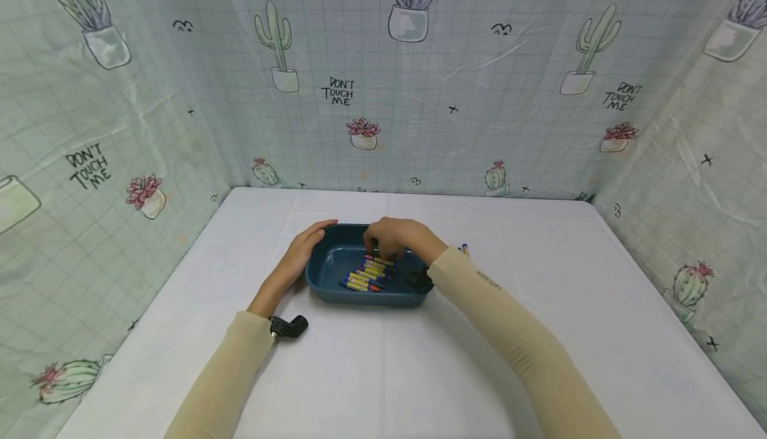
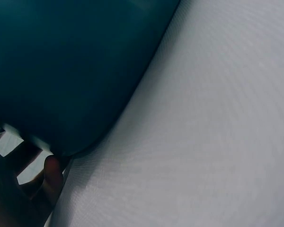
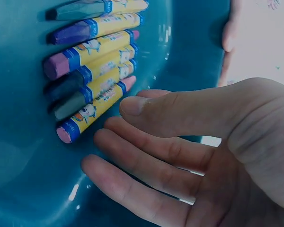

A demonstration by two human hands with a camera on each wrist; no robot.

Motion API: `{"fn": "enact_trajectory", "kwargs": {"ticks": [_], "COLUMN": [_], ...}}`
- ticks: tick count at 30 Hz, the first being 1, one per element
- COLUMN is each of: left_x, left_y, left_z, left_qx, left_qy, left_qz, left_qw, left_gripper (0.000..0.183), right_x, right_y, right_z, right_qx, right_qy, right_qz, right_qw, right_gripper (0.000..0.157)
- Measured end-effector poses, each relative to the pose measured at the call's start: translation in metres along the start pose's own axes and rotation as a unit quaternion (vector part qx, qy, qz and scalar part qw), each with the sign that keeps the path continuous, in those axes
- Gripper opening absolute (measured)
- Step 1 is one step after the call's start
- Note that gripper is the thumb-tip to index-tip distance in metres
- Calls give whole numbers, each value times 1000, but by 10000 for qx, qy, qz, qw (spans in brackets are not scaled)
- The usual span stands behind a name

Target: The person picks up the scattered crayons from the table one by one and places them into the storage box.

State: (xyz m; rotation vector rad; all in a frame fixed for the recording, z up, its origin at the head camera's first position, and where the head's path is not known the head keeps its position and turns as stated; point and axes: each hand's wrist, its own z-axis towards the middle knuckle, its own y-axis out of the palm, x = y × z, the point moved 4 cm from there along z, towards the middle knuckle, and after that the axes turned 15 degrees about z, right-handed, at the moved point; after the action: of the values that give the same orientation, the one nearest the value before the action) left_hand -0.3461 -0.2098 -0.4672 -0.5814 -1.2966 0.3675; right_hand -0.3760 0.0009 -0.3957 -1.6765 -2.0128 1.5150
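A dark teal plastic tray (image 1: 367,300) stands on the white table. Several oil pastel crayons (image 1: 367,278) with yellow and blue wrappers lie side by side in it. My left hand (image 1: 299,252) rests against the tray's left side, its fingers along the outer wall (image 2: 75,85). Over the tray's far right part, my right hand (image 1: 397,236) reaches down inside. Its thumb and loosely bent fingers (image 3: 128,187) are beside the pink crayon (image 3: 93,112) at the end of the row. I see nothing gripped between them.
A few more crayons (image 1: 465,250) lie on the table to the right of the tray, partly behind the right forearm. A black wrist device (image 1: 289,326) sits on the left wrist. A cactus-print cloth (image 1: 419,92) surrounds the table (image 1: 359,372) at the back and sides.
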Motion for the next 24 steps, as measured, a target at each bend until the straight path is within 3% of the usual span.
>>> {"fn": "enact_trajectory", "kwargs": {"ticks": [5, 12, 18, 24], "left_x": [-1, -1, -1, -1], "left_y": [0, 2, 4, 3], "left_z": [1, 1, 2, 1], "left_qx": [52, 41, 53, 14], "left_qy": [14, -3, -23, -73], "left_qz": [-17, 60, 88, 106], "left_qw": [10000, 10000, 9999, 9999], "left_gripper": [46, 47, 47, 47], "right_x": [4, 20, 48, 82], "right_y": [-8, -26, -40, -48], "right_z": [-10, -38, -68, -99], "right_qx": [148, 428, 948, 1568], "right_qy": [-202, -607, -820, -757], "right_qz": [125, 842, 1111, 1686], "right_qw": [9996, 9937, 9859, 9702], "right_gripper": [36, 34, 33, 27]}}
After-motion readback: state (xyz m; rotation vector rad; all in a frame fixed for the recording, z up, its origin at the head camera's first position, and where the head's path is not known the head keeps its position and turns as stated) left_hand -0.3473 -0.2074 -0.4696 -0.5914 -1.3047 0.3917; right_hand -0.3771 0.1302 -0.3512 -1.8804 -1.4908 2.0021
